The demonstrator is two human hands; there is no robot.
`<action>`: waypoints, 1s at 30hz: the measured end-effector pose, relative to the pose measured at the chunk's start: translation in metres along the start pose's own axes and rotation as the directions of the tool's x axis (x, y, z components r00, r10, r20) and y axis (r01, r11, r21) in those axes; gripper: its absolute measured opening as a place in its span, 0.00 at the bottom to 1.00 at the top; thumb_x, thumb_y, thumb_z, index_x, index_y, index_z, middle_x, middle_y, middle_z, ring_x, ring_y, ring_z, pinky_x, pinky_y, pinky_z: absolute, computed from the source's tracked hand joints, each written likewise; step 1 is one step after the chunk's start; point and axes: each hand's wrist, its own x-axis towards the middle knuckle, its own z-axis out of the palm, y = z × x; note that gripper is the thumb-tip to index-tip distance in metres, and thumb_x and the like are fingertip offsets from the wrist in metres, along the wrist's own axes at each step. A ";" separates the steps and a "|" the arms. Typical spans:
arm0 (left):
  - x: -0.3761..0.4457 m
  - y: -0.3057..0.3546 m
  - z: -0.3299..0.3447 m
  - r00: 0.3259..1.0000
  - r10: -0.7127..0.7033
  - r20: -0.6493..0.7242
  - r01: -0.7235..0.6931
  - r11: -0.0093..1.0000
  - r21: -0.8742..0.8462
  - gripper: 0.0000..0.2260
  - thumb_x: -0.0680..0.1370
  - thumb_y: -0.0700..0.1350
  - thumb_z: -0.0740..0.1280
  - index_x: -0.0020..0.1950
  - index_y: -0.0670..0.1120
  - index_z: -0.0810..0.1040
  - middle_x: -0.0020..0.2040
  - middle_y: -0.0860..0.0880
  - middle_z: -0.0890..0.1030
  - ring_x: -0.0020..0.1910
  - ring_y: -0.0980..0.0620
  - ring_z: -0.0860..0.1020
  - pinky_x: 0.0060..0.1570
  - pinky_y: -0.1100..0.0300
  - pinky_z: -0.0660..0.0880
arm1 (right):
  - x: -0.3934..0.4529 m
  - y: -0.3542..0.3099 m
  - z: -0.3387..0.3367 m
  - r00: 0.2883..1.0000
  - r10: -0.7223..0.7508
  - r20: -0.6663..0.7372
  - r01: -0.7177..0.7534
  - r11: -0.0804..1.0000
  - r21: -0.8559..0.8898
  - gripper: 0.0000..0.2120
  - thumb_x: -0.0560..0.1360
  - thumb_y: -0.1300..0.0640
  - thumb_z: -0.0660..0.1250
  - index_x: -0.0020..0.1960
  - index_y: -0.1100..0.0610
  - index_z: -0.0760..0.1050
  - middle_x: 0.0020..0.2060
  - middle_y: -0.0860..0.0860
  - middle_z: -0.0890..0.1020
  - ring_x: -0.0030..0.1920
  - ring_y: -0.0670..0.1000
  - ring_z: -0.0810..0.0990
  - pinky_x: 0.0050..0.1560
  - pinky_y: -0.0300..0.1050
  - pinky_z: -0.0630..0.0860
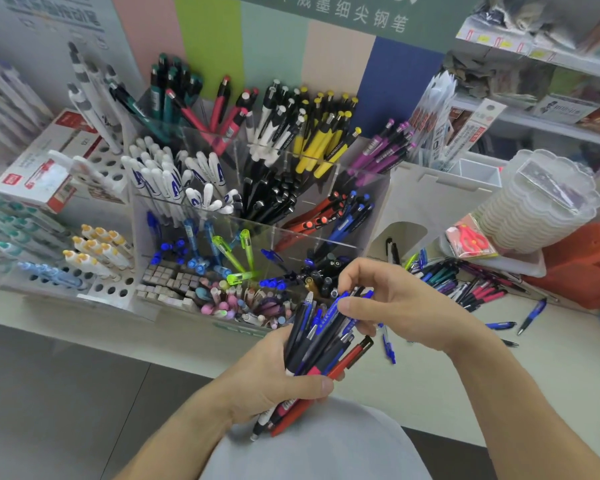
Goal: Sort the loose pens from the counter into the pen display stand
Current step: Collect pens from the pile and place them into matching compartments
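My left hand (278,372) grips a thick bundle of pens (321,348), mostly blue and black with one red, held in front of my body. My right hand (392,299) reaches into the top of the bundle, its thumb and fingers pinching a blue pen (340,308) there. The clear acrylic pen display stand (278,233) sits just beyond, its compartments holding pens sorted by colour. A pile of loose pens (465,282) lies on the white counter (482,375) to the right, with single blue pens (530,317) scattered nearer me.
White holed racks (108,289) with markers stand left of the stand. A red-and-white box (45,168) sits at far left. A stack of clear plastic lids (541,202), packaged red scissors (470,240) and an orange item (582,268) crowd the right. Shelves rise at back right.
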 end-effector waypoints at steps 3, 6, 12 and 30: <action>0.001 0.000 0.001 1.000 0.002 0.009 -0.002 1.000 -0.001 0.21 0.71 0.38 0.76 0.62 0.46 0.76 0.51 0.46 0.85 0.48 0.49 0.83 0.47 0.59 0.78 | 0.002 -0.002 0.004 1.000 0.014 -0.007 -0.014 0.999 -0.053 0.04 0.78 0.57 0.72 0.50 0.54 0.77 0.36 0.45 0.80 0.32 0.50 0.79 0.36 0.42 0.73; 0.002 0.000 0.000 1.000 0.007 0.004 -0.007 0.999 -0.034 0.21 0.72 0.35 0.75 0.63 0.45 0.76 0.51 0.43 0.85 0.47 0.49 0.82 0.45 0.59 0.78 | 0.002 -0.003 -0.002 0.996 -0.012 -0.089 0.005 0.997 -0.083 0.03 0.79 0.55 0.71 0.50 0.48 0.82 0.31 0.50 0.80 0.32 0.50 0.78 0.33 0.38 0.71; 0.002 -0.001 -0.002 1.000 0.005 -0.007 -0.005 1.000 -0.010 0.19 0.74 0.32 0.74 0.62 0.44 0.76 0.51 0.45 0.85 0.46 0.49 0.83 0.46 0.59 0.79 | -0.004 -0.005 -0.013 0.982 -0.123 -0.146 0.127 0.992 0.018 0.09 0.79 0.43 0.68 0.47 0.49 0.80 0.34 0.54 0.80 0.34 0.53 0.78 0.43 0.54 0.74; 0.007 0.002 -0.002 0.999 0.038 0.013 -0.038 0.999 0.006 0.20 0.73 0.36 0.74 0.63 0.44 0.76 0.51 0.43 0.85 0.47 0.48 0.82 0.45 0.59 0.78 | -0.003 0.003 -0.008 0.945 -0.239 -0.224 0.208 0.966 -0.153 0.06 0.74 0.47 0.71 0.49 0.43 0.85 0.41 0.50 0.79 0.34 0.48 0.77 0.40 0.42 0.77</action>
